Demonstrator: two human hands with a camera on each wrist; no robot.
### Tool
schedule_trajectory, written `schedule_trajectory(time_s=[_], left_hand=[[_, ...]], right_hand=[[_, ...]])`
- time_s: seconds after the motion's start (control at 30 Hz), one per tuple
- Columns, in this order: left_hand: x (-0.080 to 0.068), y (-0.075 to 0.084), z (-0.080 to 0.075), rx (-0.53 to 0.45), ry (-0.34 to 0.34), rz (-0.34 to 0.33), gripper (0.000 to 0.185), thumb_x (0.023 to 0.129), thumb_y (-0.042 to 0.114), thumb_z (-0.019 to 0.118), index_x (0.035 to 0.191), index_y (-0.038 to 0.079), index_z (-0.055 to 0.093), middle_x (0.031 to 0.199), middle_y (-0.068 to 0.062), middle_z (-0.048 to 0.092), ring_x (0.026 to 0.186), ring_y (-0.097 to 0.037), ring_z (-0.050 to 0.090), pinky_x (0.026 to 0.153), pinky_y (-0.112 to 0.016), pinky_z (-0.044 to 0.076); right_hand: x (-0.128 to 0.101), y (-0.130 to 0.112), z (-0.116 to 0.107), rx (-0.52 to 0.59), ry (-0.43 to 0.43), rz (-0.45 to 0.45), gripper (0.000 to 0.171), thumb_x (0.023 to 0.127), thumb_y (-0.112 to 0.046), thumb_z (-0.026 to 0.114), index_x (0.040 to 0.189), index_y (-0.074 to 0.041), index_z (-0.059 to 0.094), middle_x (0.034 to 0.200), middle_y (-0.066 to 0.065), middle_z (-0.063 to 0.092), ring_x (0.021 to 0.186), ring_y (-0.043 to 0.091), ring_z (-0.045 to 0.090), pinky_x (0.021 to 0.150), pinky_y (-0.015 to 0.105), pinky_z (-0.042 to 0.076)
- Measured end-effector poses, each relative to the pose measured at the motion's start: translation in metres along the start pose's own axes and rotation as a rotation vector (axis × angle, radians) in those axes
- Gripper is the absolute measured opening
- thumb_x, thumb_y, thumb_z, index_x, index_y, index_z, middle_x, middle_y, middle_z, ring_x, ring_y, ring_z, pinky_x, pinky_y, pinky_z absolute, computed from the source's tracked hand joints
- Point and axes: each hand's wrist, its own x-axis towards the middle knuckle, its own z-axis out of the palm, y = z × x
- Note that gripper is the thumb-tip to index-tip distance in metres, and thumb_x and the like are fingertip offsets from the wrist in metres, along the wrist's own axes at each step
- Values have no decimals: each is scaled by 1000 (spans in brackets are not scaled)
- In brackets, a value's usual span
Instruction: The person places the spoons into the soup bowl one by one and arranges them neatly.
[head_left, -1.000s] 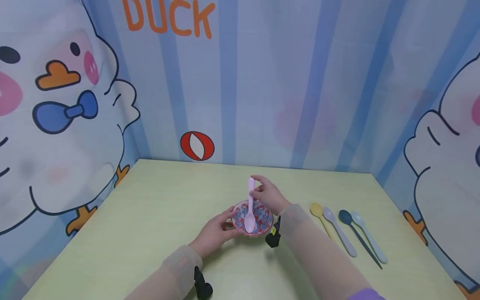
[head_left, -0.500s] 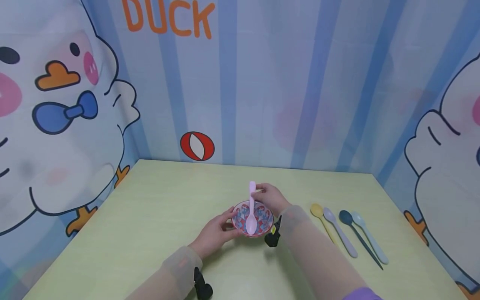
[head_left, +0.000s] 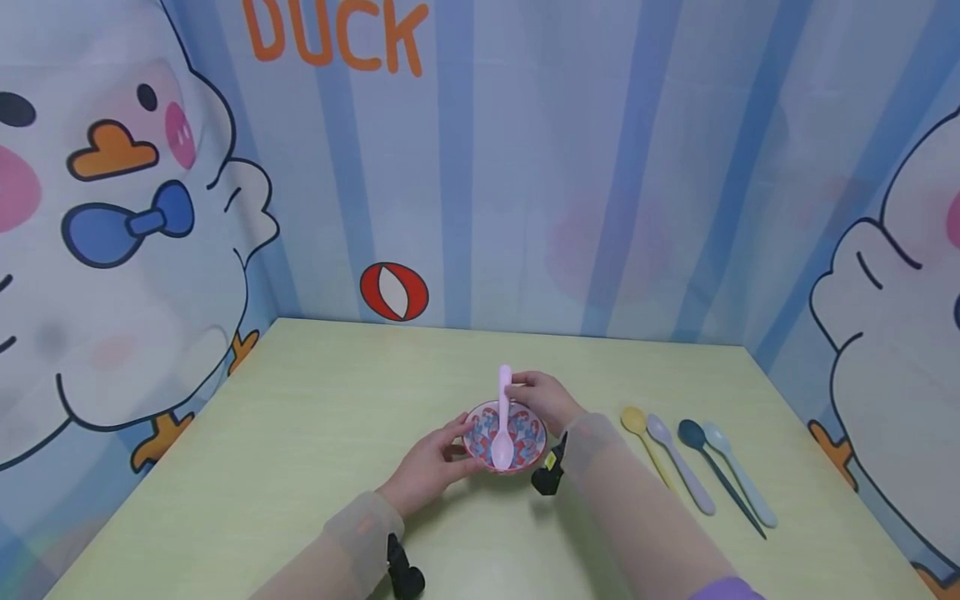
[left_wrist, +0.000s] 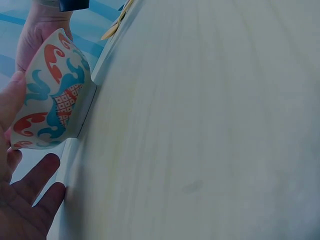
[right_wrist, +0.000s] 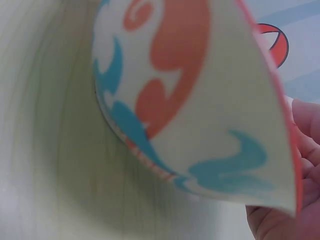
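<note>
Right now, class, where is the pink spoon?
In the head view, the pink spoon stands in the patterned bowl at the table's middle, its handle pinched by the right hand, left of four spoons lying flat.

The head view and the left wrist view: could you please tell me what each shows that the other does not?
Only the head view shows the pink spoon pinched by the right hand with its scoop in the bowl, and four spoons lying to the right.

Only the left wrist view shows the bowl's outer wall with red and teal swirls and its foot on the table.

Both show the left hand touching the bowl's side.
</note>
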Motion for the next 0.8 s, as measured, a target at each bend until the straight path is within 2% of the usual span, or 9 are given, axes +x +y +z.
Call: schedule_trajectory(time_s=[0.2,0.37,0.53,0.8], left_hand=[[-1,1,-1,0,6,3,66,86,32,74,144,17,46,157,4,28,116,-22,56,92,-34,50],[-1,1,-1,2,8,9,67,85,31,75,144,16,46,156,3,29,116,-22,56,92,-35,49],[-1,2,0,7,9,-18,68,85,33,75,145,19,46,156,8,29,116,-20,56,91,-33,50],[-1,1,0,3,13,-11,66,85,32,74,144,17,47,155,9,29,115,-20,55,92,-33,50]], right_hand=[[-3,4,-3,24,20,-11,43,95,-27,61,130,-3,56,124,15,60,109,27,59,98,42,45],[-5,9,-9,46,42,1,42,98,-24,57,134,-3,52,119,16,63,109,28,61,96,43,46],[-11,13,-15,85,67,-5,44,99,-21,55,137,-1,48,122,19,61,109,31,60,97,44,46],[-25,19,-24,125,175,-52,47,98,-22,55,140,-1,44,124,19,59,110,32,59,97,46,45]])
